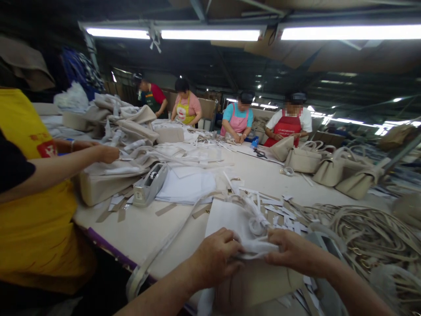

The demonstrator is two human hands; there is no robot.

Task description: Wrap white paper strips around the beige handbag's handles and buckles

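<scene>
Pinching a crumpled white paper wrapping (253,239) from both sides, left hand (215,259) and right hand (291,251) hide its lower edge; beneath it, a smooth beige leather bag (253,283) lies cut off at the pale tabletop (148,228) edge.

White wrapping paper (230,219) thin, matt; handbag (253,283) smooth beige leather.

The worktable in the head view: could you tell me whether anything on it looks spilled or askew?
Yes. Paper scraps lie scattered over the table beyond the left hand and right hand, which pinch white wrapping paper, and straps sprawl in a tangle.
</scene>
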